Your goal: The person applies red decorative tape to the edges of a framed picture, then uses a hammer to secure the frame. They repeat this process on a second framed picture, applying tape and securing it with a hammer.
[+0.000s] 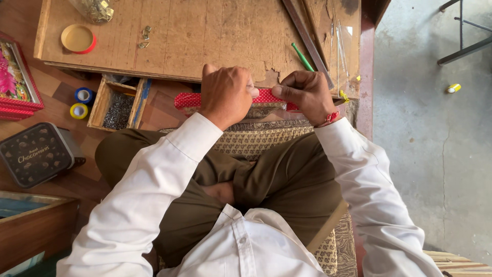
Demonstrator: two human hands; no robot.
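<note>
I see both hands raised at the centre of the frame, just in front of the worn wooden work board point(205, 36). My left hand point(225, 95) is closed in a tight grip over a long red strip with white dots point(187, 100), whose rounded end sticks out to the left of the fist. My right hand point(306, 95) pinches the same strip between thumb and fingers; a short red stretch shows between the two hands. Holding it at two close points looks like a way to keep it taut and level over the lap.

On the board, a green-handled tool point(302, 56) and a long dark metal bar point(307, 38) lie at upper right, near the right hand. A round yellow lid with a red rim point(78, 38) sits at upper left, beside a clear bag of shiny pieces point(95, 9).

At left centre, an open wooden tray of small dark metal bits point(118, 109) sits next to two tape rolls, blue point(83, 95) and yellow point(79, 111). A dark rectangular tin with a printed lid point(36, 154) lies at lower left, a red-framed colourful box point(15, 77) above it.
</note>
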